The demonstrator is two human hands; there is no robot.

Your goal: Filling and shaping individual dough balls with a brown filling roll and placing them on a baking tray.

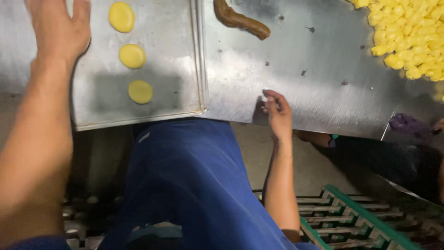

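Two bare arms reach out over a blue-clad lap, with a green slatted rack [365,222] on the floor below at the right. Nearest, the right hand [277,113] rests at the front edge of the steel table [314,92], fingers curled loosely, holding nothing I can make out. Further out, the left hand [58,28] lies flat and open on the metal baking tray [171,69], palm down, gripping nothing. Just beside it on the tray sit three flat yellow dough discs [132,56] in a row, apart from one another. Beyond the tray lies a brown dough strip [240,21], and far right a heap of yellow dough pieces [409,37]
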